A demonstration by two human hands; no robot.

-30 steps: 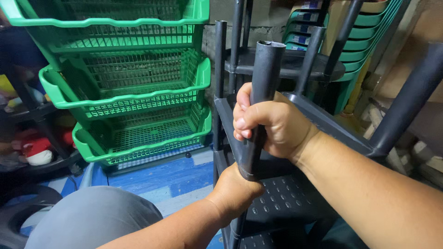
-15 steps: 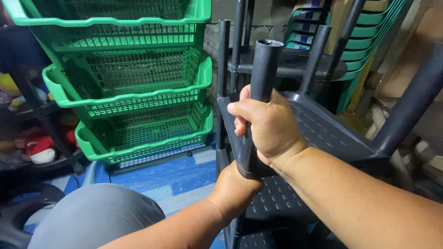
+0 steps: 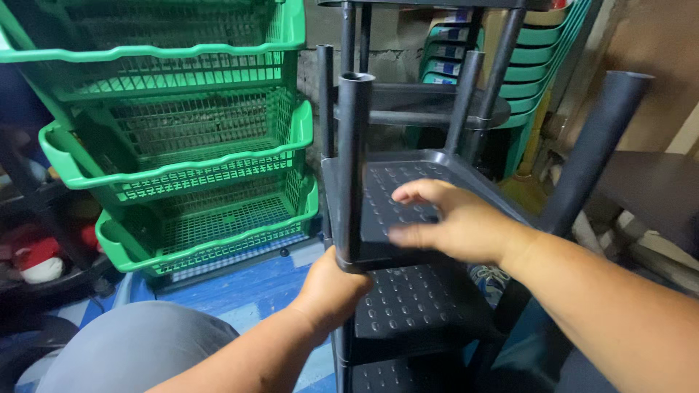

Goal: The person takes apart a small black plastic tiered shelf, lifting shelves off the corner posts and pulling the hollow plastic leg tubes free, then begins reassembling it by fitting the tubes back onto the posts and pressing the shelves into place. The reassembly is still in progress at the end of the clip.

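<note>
Dark grey plastic shelf rack stands at centre frame, partly assembled. The left hand is wrapped around the near-left upright tube, low down where the tube meets the corner of the upper shelf tray. The right hand is open, fingers spread and motion-blurred, over that dimpled tray; whether it touches cannot be told. Two trays look seated: the upper one and another below it. Tubes rise bare above the upper tray, including one at upper right, so by my reading upper levels are not yet fitted. Green basket rack fills the left of the frame; stacked green chairs sit upper right.
</note>
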